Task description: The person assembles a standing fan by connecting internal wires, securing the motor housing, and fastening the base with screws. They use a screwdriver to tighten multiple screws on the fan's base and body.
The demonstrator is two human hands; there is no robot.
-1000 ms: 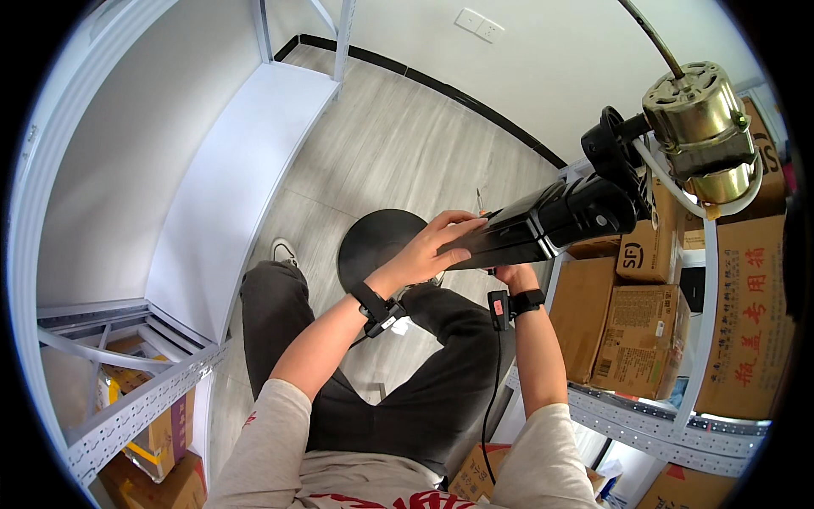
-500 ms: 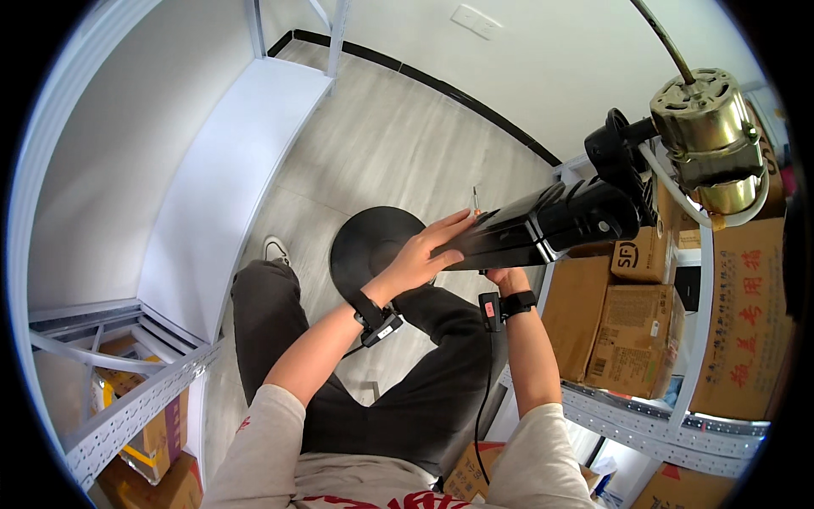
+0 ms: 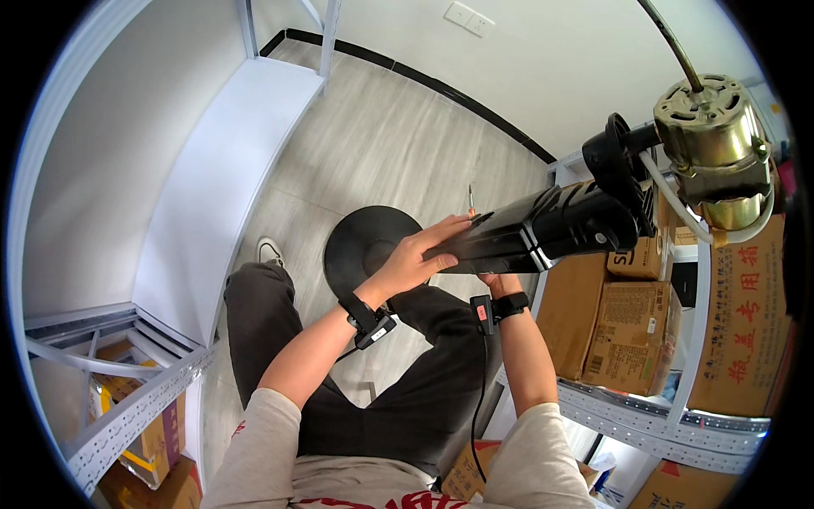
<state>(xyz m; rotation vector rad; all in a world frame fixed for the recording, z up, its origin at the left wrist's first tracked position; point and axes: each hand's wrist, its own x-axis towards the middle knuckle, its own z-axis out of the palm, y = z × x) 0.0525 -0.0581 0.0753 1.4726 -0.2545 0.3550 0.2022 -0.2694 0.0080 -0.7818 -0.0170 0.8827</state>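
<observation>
A partly dismantled pedestal fan stands before me, its glossy black housing rising toward the upper right from a round black base on the floor. At its top is a bare metal motor with a long thin shaft and a white cable. My left hand grips the lower housing, fingers over the far side and thumb on the near side. Against the near side of the housing is my right hand, its fingers hidden behind it. Past the housing shows a screwdriver with an orange handle; I cannot tell what supports it.
A white shelf runs along the left wall. On the right, a metal rack holds several cardboard boxes, close to the fan's housing. Yellow-wrapped packages sit at lower left. My straps carry small devices with cables.
The view has shifted slightly, and the motor appears a little lower and farther right. My left hand keeps its grip on the fan; my right hand stays against the housing.
</observation>
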